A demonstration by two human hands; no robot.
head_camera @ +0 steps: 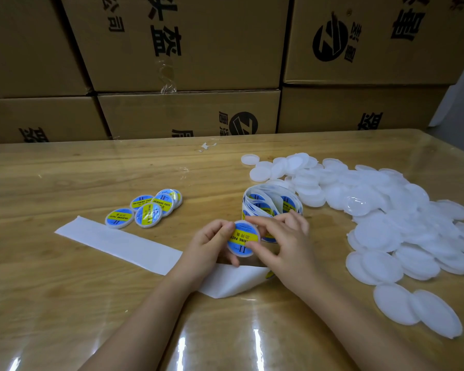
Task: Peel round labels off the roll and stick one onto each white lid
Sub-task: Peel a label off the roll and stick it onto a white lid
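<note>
Head view showed our left hand (209, 245) curled round the lid (239, 249), held just in front of the roll (271, 202). Our right hand (284, 242) pinched its other edge, thumb on the label (245, 236). We judged it best to smooth from the centre outward, keeping the label centred and pressing bubbles out toward the rim.

The glossy wooden desk (65, 178) lies bare at left and along its near edge. A heap of plain white round plastic lids (386, 210) crowds the right; stacked brown cardboard boxes (188, 49) wall the far side. A long white paper strip (118, 245) crosses the middle-left.
</note>
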